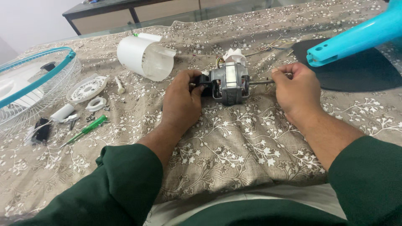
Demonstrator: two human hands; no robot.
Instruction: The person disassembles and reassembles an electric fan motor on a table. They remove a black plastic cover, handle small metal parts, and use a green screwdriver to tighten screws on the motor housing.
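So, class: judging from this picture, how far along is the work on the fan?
Done: the white housing is off, and the grille and small parts lie aside. In hand: the left hand grips the motor at its black end; the right hand pinches its shaft. Left: everything is apart, nothing refitted.

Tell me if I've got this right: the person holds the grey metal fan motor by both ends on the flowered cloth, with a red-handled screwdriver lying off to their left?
Not quite. The head view shows the screwdriver's handle is green, not red. The rest holds: the left hand grips the black end of the grey metal fan motor, the right hand pinches its shaft, over the flowered cloth.
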